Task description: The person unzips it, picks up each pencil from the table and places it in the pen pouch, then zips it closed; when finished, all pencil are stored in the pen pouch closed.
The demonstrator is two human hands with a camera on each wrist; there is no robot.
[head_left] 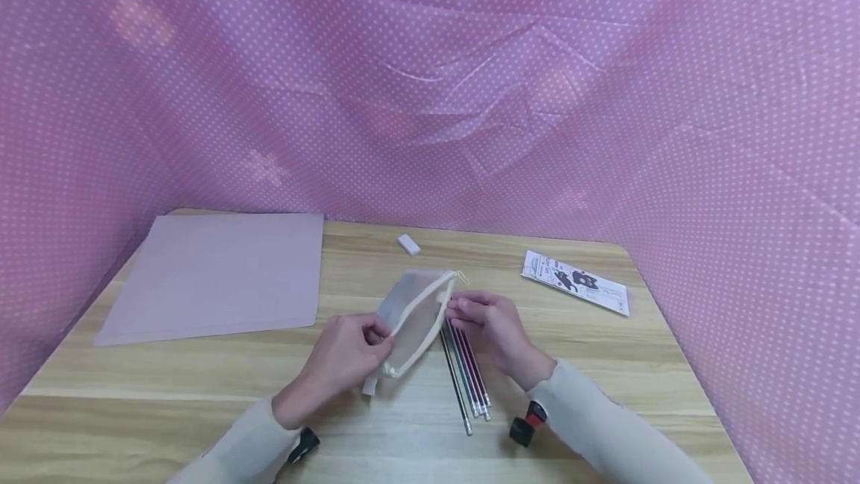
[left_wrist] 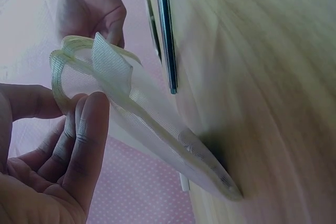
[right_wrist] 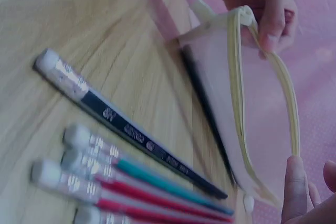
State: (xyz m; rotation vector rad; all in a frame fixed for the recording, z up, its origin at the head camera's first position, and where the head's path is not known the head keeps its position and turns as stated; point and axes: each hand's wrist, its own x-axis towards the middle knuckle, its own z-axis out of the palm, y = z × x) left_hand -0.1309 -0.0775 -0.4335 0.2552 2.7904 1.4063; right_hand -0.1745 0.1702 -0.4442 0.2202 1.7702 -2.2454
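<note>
A whitish see-through mesh zip pouch (head_left: 419, 323) is held slightly tilted above the table, its cream zipper spread wide. My left hand (head_left: 351, 349) pinches the near-left part of the zipper edge between thumb and fingers. At the far-right end of the mouth, my right hand (head_left: 493, 327) grips the other edge with its fingertips. Several pencils (head_left: 470, 372) lie beside the pouch under the right hand, eraser ends toward me. Close up in the right wrist view are a black pencil (right_wrist: 131, 121), a teal pencil (right_wrist: 157, 179) and red ones.
A white eraser (head_left: 408, 245) lies beyond the pouch. To the right is a flat white packet (head_left: 575, 282) with dark cartoon prints. A large pale sheet (head_left: 222, 275) covers the table's left back. Pink dotted cloth (head_left: 430, 95) hangs around the wooden table (head_left: 571, 424).
</note>
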